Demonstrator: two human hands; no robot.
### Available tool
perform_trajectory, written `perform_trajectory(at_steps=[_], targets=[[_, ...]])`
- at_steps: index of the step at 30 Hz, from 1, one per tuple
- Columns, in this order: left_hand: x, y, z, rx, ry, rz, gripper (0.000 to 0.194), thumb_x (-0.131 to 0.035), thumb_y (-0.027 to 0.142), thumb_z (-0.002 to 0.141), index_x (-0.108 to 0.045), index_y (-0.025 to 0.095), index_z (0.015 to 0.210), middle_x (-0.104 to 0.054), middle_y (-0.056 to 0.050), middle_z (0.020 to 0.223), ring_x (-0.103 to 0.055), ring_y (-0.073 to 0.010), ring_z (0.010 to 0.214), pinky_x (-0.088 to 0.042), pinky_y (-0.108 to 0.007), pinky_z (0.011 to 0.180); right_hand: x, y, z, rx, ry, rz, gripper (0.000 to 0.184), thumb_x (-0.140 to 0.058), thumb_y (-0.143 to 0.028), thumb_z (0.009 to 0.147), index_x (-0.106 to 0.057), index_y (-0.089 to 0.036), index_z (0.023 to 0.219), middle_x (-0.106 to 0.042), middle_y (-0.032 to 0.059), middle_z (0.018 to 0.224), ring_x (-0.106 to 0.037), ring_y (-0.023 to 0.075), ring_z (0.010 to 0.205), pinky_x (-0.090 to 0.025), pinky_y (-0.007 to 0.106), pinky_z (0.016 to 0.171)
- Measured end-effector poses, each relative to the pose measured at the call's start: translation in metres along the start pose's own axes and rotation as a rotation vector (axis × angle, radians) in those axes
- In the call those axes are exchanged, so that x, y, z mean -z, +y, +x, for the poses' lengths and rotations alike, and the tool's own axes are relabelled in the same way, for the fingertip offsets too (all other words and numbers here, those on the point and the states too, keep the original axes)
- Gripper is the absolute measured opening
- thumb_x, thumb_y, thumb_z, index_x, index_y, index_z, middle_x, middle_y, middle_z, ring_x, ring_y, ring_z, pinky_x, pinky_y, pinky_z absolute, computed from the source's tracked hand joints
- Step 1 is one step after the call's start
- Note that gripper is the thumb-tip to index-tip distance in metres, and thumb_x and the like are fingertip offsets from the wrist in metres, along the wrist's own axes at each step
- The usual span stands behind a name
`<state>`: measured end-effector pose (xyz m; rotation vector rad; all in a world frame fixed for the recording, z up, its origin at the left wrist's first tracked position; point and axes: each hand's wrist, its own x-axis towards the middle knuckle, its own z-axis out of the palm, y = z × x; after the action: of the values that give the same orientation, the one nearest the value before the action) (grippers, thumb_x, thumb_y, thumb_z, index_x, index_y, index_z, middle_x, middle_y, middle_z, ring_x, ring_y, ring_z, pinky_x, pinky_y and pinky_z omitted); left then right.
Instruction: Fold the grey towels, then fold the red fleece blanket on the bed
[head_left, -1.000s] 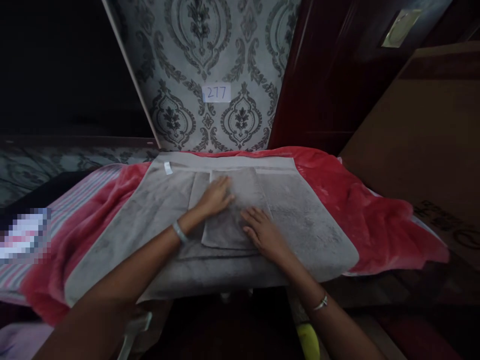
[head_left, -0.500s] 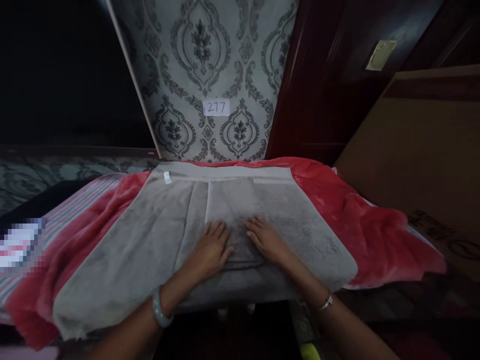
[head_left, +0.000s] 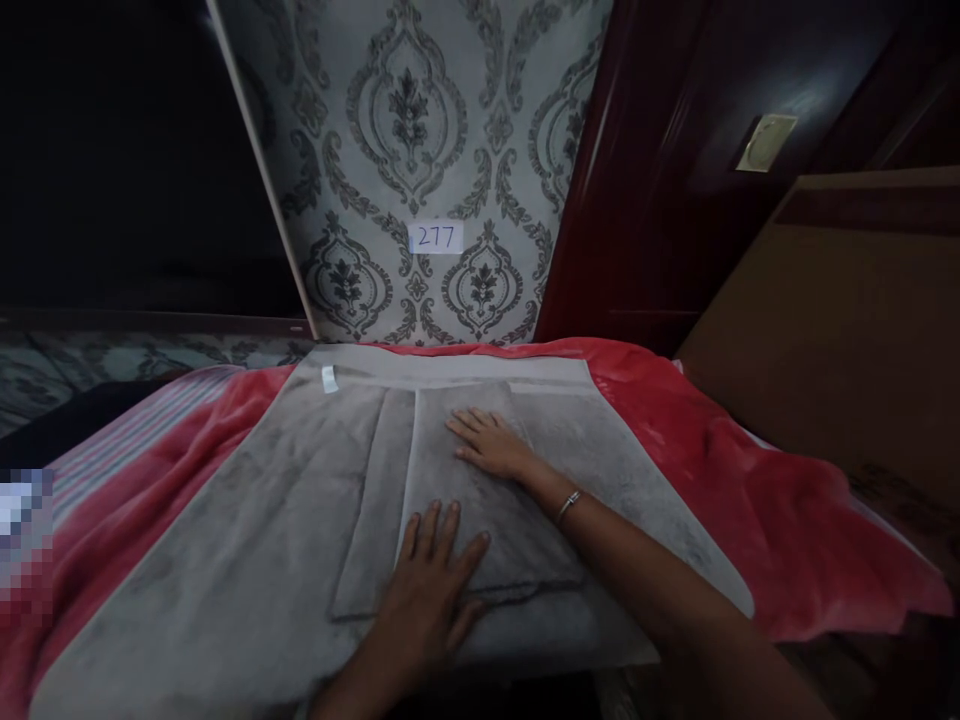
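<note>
A small folded grey towel lies on top of a large grey towel spread over a red blanket. My left hand rests flat on the near end of the folded towel, fingers stretched out and apart. Farther away, my right hand lies flat on the upper right part of the same towel, palm down with the fingers extended. Neither hand holds anything. A bracelet sits on my right wrist.
A white tag marks the big towel's far left corner. Patterned wallpaper with a "277" label stands behind. A dark red door and brown cardboard are on the right, striped bedding on the left.
My right hand has slid away from me up the folded towel, while my left hand has drawn back to its near edge. The view has moved closer over the towels.
</note>
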<state>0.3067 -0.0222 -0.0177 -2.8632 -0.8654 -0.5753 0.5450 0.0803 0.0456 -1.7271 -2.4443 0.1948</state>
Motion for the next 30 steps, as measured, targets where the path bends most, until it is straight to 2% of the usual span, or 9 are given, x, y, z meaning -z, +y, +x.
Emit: perform_trajectory(at_steps=[3,6,8,11,14,17,22,27,30], targets=[[0.01,-0.004,-0.006,-0.032,0.051,-0.088,0.062,-0.067,0.037,0.087,-0.049,0.036,0.147,-0.04,-0.01,0.16,-0.037,-0.0391,0.146,-0.04,-0.063,0.111,-0.001,-0.013,0.004,-0.002,-0.013,0.002,0.065,-0.038,-0.055,0.103,-0.026,-0.027,0.161,-0.014,0.0094,0.169,-0.012,0.0333,0.155,-0.011,0.061,0.122],[0.032,-0.021,-0.003,-0.031,0.144,-0.336,0.034,-0.051,0.029,0.096,-0.067,0.029,0.126,-0.067,-0.009,0.133,-0.062,-0.0267,0.122,-0.053,-0.046,0.101,-0.009,-0.038,-0.017,0.147,-0.06,0.058,0.071,-0.043,-0.056,0.101,-0.023,-0.024,0.161,-0.01,0.011,0.169,-0.006,0.0303,0.156,-0.007,0.058,0.124],[0.047,-0.039,0.014,0.013,0.175,-0.506,0.036,-0.039,0.026,0.101,-0.071,0.026,0.118,-0.075,-0.007,0.114,-0.069,-0.0203,0.104,-0.057,-0.036,0.093,-0.014,-0.054,-0.037,0.256,-0.078,0.125,0.071,-0.044,-0.056,0.101,-0.023,-0.023,0.161,-0.014,0.0098,0.169,-0.003,0.026,0.157,-0.003,0.053,0.126],[0.056,-0.07,0.067,0.002,0.072,-0.566,0.044,-0.032,0.031,0.103,-0.064,0.026,0.133,-0.07,-0.006,0.129,-0.063,-0.0197,0.122,-0.05,-0.038,0.107,-0.015,-0.071,-0.06,0.361,-0.088,0.206,0.068,-0.044,-0.055,0.102,-0.025,-0.025,0.161,-0.022,0.0069,0.168,-0.002,0.0227,0.157,0.001,0.049,0.127],[0.037,-0.098,0.131,-0.059,-0.204,-0.44,0.054,-0.038,0.042,0.102,-0.046,0.022,0.151,-0.042,-0.01,0.159,-0.038,-0.0235,0.148,-0.031,-0.046,0.122,-0.012,-0.078,-0.067,0.361,-0.107,0.24,0.067,-0.045,-0.053,0.102,-0.026,-0.025,0.16,-0.021,0.0067,0.168,-0.005,0.0229,0.156,0.001,0.048,0.127],[0.007,-0.117,0.177,-0.002,-0.377,-0.235,0.061,-0.041,0.05,0.1,-0.039,0.025,0.155,-0.027,-0.011,0.166,-0.023,-0.0302,0.154,-0.016,-0.059,0.124,-0.01,-0.081,-0.071,0.315,-0.129,0.267,0.065,-0.043,-0.054,0.103,-0.027,-0.027,0.16,-0.017,0.005,0.169,-0.004,0.0248,0.156,0.0,0.052,0.126],[-0.02,-0.142,0.207,0.111,-0.392,-0.097,0.064,-0.033,0.06,0.099,-0.033,0.033,0.158,-0.022,-0.005,0.168,-0.016,-0.035,0.155,-0.012,-0.062,0.122,-0.007,-0.098,-0.097,0.375,-0.149,0.335,0.059,-0.041,-0.052,0.104,-0.029,-0.032,0.159,-0.023,-0.0008,0.168,-0.002,0.0208,0.157,0.0,0.051,0.127],[-0.019,-0.155,0.22,0.202,-0.444,-0.042,0.068,-0.028,0.063,0.099,-0.028,0.033,0.159,-0.026,-0.007,0.167,-0.019,-0.036,0.154,-0.015,-0.062,0.121,-0.002,-0.109,-0.119,0.371,-0.158,0.43,0.062,-0.042,-0.049,0.105,-0.023,-0.032,0.161,-0.025,0.0001,0.167,-0.004,0.0184,0.156,-0.003,0.047,0.128],[-0.011,-0.149,0.225,0.204,-0.418,-0.004,0.068,-0.03,0.061,0.099,-0.033,0.026,0.158,-0.026,-0.015,0.166,-0.022,-0.0384,0.153,-0.016,-0.068,0.118,0.009,-0.094,-0.121,0.402,-0.116,0.458,0.056,-0.042,-0.049,0.105,-0.031,-0.034,0.158,-0.038,-0.0001,0.162,-0.02,0.0152,0.154,-0.01,0.04,0.127]])
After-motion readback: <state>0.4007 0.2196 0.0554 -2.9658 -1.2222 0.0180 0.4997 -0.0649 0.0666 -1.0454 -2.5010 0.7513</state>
